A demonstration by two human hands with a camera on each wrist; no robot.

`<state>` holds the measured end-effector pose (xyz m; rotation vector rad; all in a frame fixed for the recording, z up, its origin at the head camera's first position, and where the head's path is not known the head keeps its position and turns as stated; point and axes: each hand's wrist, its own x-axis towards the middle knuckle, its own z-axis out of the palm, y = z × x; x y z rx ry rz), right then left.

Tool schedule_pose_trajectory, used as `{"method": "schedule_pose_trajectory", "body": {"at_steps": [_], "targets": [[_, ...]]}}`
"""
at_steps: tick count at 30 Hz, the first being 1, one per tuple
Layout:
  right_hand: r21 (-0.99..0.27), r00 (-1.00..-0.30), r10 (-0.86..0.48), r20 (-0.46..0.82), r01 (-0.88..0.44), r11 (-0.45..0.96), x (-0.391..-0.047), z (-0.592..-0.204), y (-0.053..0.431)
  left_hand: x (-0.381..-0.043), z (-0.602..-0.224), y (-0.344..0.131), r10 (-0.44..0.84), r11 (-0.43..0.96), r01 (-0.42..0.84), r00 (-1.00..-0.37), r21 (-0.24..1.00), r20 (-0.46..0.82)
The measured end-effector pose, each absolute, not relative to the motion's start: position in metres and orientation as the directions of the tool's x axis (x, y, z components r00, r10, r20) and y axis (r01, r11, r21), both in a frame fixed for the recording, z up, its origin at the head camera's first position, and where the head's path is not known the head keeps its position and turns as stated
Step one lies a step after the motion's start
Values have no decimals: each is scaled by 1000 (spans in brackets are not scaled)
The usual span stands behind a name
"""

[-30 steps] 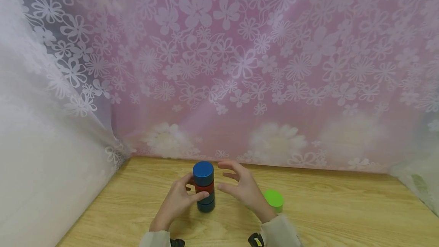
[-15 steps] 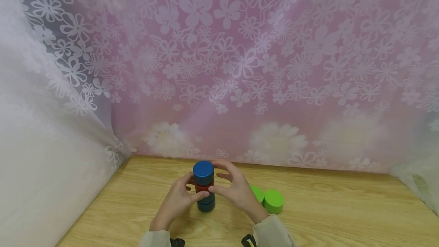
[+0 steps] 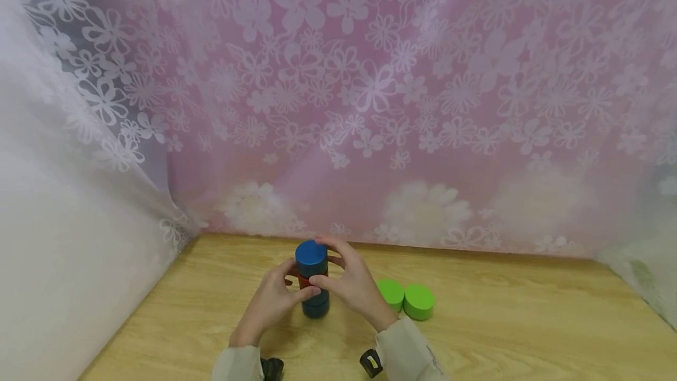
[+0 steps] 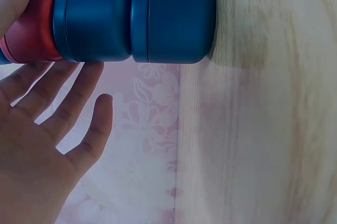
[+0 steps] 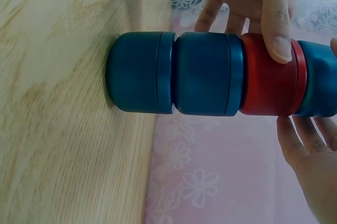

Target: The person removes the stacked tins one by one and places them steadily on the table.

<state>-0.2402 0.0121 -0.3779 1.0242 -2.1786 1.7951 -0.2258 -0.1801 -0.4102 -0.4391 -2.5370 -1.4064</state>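
A tower of small round lidded tins stands upright on the table, two blue ones (image 5: 134, 71) (image 5: 205, 74) at the bottom, a red tin (image 5: 268, 79) above them and a blue tin (image 3: 311, 258) on top. My left hand (image 3: 268, 303) grips the tower from the left, its thumb (image 5: 280, 48) lying on the red tin. From the right, my right hand (image 3: 353, 283) holds the top blue tin, with the index finger at its upper rim. In the right wrist view, fingertips of this hand (image 5: 316, 166) touch where the red and top blue tins meet.
Two bright green round pieces (image 3: 391, 294) (image 3: 419, 301) stand side by side on the wooden table (image 3: 502, 310), right of the tower and close behind my right wrist. A pink flowered curtain (image 3: 338, 104) hangs along the table's back edge. White cloth (image 3: 63, 240) closes the left side.
My right hand has moved left from beside the tower onto its top tin. The left green piece has come into view from behind that arm. My left hand keeps its grip.
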Motion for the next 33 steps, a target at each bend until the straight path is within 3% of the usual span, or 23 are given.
{"method": "schedule_pose_trajectory", "body": {"at_steps": [14,33], "targets": [[-797,-751,-409,518,-597,87,-244,-375,0,-226,-407,-183,145,504,346,-937,791,317],[-801,-758,-386,526,-594,74,-242,-368,24,-227,-408,-176,128,504,319,-947,803,296]]}}
